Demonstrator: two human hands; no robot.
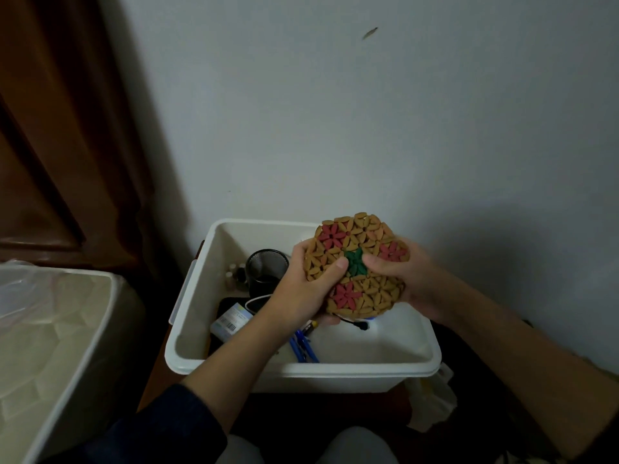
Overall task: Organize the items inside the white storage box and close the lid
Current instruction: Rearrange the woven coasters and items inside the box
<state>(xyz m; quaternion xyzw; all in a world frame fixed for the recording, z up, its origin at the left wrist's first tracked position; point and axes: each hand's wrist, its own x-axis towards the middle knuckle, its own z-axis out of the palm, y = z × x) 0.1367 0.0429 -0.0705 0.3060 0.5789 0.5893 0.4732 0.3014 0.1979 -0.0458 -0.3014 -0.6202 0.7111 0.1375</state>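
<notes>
both hands, left [303, 289] and right [407, 279], grip a beaded mat [360, 262] above the open white box [301, 370]; mesh cup [266, 267] inside.

A dim pale wall [335, 112] meets dark wooden panelling [50, 145], perhaps a door, at left.

One head-worn view only, and it looked forward and steeply down from above the person's lap. It sat close over the open box [301, 370], faced the white wall [368, 112] straight ahead, and took in both forearms reaching forward.
</notes>
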